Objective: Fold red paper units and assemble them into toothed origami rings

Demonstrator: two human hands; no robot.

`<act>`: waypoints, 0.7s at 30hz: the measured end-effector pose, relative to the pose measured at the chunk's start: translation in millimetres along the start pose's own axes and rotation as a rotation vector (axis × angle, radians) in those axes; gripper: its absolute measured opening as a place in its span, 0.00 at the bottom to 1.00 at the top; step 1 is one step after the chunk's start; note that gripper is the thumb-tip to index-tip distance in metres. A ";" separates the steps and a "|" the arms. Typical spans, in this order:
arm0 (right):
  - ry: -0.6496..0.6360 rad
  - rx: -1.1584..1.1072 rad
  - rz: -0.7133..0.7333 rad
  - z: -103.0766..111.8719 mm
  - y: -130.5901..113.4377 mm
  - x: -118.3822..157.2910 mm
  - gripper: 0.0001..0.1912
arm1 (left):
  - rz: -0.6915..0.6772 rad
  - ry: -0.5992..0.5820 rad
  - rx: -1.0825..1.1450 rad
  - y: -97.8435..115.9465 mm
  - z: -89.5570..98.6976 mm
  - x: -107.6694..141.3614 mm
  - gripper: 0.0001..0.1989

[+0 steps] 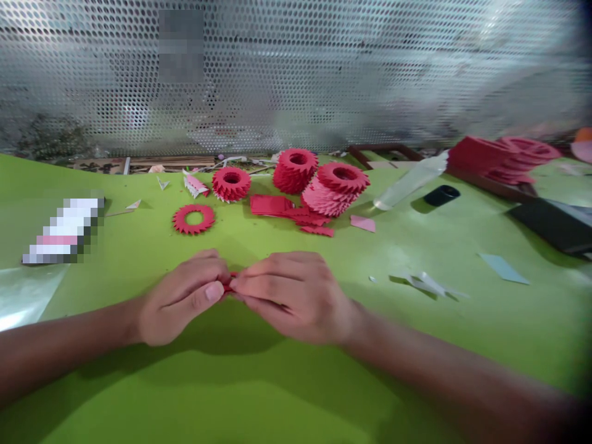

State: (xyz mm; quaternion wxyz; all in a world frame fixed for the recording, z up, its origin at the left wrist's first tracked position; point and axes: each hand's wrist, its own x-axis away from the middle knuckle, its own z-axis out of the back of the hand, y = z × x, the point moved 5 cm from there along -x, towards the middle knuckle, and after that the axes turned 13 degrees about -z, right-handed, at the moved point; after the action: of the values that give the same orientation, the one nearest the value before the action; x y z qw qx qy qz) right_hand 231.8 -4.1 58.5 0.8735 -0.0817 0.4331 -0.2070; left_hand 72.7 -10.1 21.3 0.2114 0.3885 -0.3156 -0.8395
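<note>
1. Left hand (182,297) and right hand (293,296) narrowly closed, fingertips pinching a small red paper piece (227,283) between them, over the green tabletop (407,345).
2. Farther off, stacked red paper rings (295,171) and a flat red paper ring (193,219).
3. Off to the right, a clear plastic tube (411,182) beside a black cap (441,195).

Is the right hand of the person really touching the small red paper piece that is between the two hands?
Touching. The head view shows the right hand pressing its fingertips on the small red paper piece, with no gap.
</note>
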 end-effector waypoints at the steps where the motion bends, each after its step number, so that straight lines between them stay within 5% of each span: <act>1: -0.002 -0.001 0.001 -0.2 0.3 0.0 0.03 | 0.003 -0.003 0.000 -0.7 -0.3 0.4 0.20; 10: -0.008 0.021 0.041 -2.2 0.2 0.9 0.02 | -0.016 0.028 -0.009 -0.6 0.4 0.6 0.19; 21: -0.057 -0.085 -0.077 -3.3 3.2 -1.6 0.05 | -0.034 -0.028 -0.065 -0.4 0.2 2.2 0.20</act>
State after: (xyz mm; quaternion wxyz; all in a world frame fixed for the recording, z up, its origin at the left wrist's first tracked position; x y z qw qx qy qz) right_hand 229.2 -0.4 56.6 0.8724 -0.1414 0.4131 -0.2196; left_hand 71.1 -11.0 20.0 0.2051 0.3750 -0.2842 -0.8582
